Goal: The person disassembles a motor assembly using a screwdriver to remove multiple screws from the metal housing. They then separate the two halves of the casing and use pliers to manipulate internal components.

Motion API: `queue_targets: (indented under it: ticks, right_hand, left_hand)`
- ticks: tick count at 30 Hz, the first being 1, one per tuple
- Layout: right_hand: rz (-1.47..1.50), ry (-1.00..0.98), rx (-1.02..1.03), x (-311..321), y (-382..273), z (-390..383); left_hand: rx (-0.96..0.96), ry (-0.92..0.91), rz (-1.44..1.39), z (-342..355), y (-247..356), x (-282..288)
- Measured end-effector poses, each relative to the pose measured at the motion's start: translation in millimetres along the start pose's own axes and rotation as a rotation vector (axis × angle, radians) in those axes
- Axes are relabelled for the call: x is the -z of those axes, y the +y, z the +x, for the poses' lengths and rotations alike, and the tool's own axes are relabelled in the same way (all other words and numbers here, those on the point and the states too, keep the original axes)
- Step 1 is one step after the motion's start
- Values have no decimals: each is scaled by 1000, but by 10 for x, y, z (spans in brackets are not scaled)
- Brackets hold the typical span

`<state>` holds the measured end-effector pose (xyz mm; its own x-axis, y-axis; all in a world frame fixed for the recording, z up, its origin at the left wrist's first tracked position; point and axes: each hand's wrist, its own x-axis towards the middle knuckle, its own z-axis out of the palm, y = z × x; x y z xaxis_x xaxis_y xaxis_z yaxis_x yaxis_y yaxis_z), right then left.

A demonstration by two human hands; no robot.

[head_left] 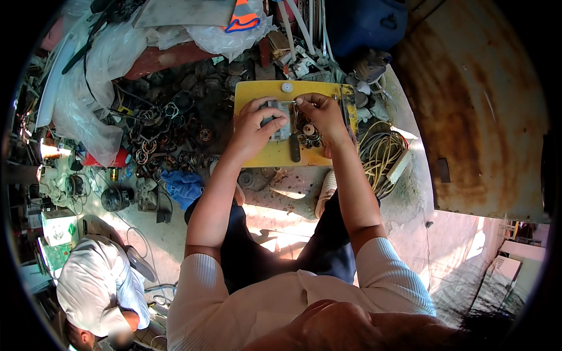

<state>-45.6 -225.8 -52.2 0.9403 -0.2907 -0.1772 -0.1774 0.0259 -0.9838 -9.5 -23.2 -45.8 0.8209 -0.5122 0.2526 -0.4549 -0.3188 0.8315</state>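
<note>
A yellow board (252, 152) lies in front of me at knee height. My left hand (256, 123) is wrapped round a grey metal housing (279, 128) on it. My right hand (319, 117) pinches a thin pale pin or shaft (290, 102) at the housing's upper right, its exact shape hard to make out. Below my right hand are small rings and round parts (308, 136), beside a dark-handled tool (295, 149). A small white disc (287, 87) sits near the board's far edge.
Greasy parts and coils (161, 123), plastic sheeting (88, 105) and a blue cloth (181, 186) lie leftward. Coiled cable (380, 158), a blue drum (363, 26) and a rusty panel (474, 117) are rightward. A co-worker (99, 281) bends at the lower left.
</note>
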Motion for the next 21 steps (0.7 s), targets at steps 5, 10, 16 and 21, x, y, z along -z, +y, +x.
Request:
queue_targets:
  ticks: [5,10,16,21]
  right_hand:
    - [-359,3,13,317,-61,20]
    - [-879,77,73,364,-97,-81]
    - [-311,-152,465,-67,-283,-308]
    - [-449,20,629,-298,-278,-417]
  left_hand:
    - [75,26,-39,8,-59,91]
    - [69,30,-71,13,-74,75]
    - [126,57,-123,16,-63,53]
    - [159,54,-197,1,-89,60]
